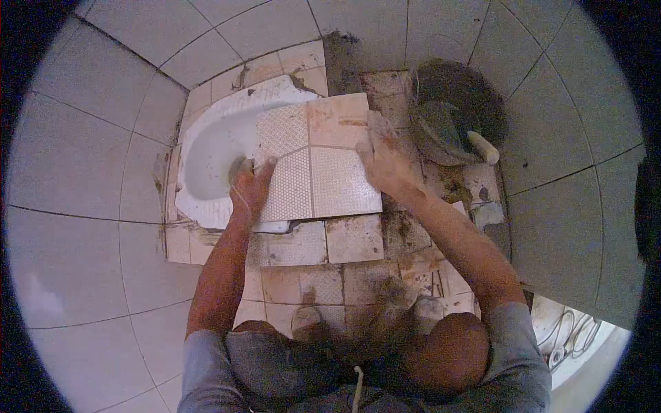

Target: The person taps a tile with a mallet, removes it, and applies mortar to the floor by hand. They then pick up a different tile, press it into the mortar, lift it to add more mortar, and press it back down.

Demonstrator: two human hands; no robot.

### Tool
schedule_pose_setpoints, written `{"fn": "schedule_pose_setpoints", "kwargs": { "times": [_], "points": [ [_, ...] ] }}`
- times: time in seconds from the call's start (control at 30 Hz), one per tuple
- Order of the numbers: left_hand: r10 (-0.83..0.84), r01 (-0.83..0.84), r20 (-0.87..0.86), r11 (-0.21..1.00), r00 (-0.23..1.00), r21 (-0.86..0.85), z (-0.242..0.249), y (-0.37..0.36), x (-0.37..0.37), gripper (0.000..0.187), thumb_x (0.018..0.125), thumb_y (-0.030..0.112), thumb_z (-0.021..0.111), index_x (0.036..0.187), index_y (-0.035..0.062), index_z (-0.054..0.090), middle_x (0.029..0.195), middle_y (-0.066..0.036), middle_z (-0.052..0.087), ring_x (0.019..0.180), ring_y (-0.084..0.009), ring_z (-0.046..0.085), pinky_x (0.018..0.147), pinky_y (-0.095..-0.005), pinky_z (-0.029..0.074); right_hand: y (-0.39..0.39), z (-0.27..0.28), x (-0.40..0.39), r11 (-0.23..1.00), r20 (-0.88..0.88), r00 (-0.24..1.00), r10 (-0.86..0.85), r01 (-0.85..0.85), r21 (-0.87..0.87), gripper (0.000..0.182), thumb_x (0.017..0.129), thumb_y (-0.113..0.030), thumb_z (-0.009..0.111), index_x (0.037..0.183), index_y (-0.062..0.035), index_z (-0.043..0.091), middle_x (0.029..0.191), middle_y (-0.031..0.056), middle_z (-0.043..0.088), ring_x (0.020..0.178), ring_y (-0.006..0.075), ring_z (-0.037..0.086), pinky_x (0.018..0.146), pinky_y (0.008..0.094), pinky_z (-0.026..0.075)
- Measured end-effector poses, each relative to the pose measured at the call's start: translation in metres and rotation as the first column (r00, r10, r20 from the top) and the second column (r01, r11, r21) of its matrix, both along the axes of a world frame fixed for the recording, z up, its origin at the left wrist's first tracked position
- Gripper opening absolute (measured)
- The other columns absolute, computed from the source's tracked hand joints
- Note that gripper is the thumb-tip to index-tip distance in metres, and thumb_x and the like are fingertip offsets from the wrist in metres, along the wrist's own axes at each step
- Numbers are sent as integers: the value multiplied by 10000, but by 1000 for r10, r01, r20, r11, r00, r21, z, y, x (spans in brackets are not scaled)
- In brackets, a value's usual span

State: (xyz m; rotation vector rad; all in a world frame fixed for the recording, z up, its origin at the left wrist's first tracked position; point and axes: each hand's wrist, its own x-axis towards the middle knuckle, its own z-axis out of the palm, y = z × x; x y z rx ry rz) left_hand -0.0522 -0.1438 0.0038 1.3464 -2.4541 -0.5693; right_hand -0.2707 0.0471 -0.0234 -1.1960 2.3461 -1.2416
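Note:
A square patterned floor tile is held between my two hands above the floor, partly covering the squat toilet. My left hand grips its left edge, with the thumb near the tile's face and the other fingers partly hidden. On the opposite edge, my right hand closes around the side, fingers toward the upper right corner. The tile's face has a raised texture, dividing grooves and a brownish smear near the top. Whatever lies directly beneath the tile is hidden.
A dark bucket stands at the back right, a pale-handled tool leaning in it. Dirty floor tiles lie in front of me. Tiled walls enclose the space. Coiled cable lies at the lower right.

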Motion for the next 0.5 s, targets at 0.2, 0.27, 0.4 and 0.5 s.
{"fn": "schedule_pose_setpoints", "kwargs": {
  "times": [0.2,0.27,0.4,0.5],
  "points": [
    [41,-41,-4,998,999,43,-5,-2,2,732,847,583,563,1174,-72,578,1090,-295,620,1041,-432,593,914,-447,452,-15,24,-7,954,-484,826,288,-205,218,571,945,-213,406,1455,-4,258,1505,231,256,1400,400,222,1152,487,186],
    [65,-66,-9,995,998,-72,1,7,-1,746,841,603,561,1185,-59,578,1094,-282,627,1036,-418,602,903,-448,461,-34,25,-11,927,-412,835,365,-284,246,533,921,-180,389,1429,-28,341,1505,208,280,1398,406,227,1145,514,181],
    [83,-83,-1,997,997,-7,6,8,-1,760,836,616,560,1178,-62,580,1091,-280,628,1034,-409,606,903,-447,463,-67,30,-15,898,-438,786,437,-354,260,524,899,-170,387,1406,-39,387,1488,209,319,1390,415,248,1136,553,163],
    [61,-54,58,992,996,-114,1,6,0,751,836,621,557,1158,-57,590,1075,-279,634,1031,-406,610,900,-451,466,-91,20,-19,911,-618,681,391,-191,366,498,957,-267,404,1396,-34,385,1442,182,396,1396,348,270,1146,523,164]
  ]
}}
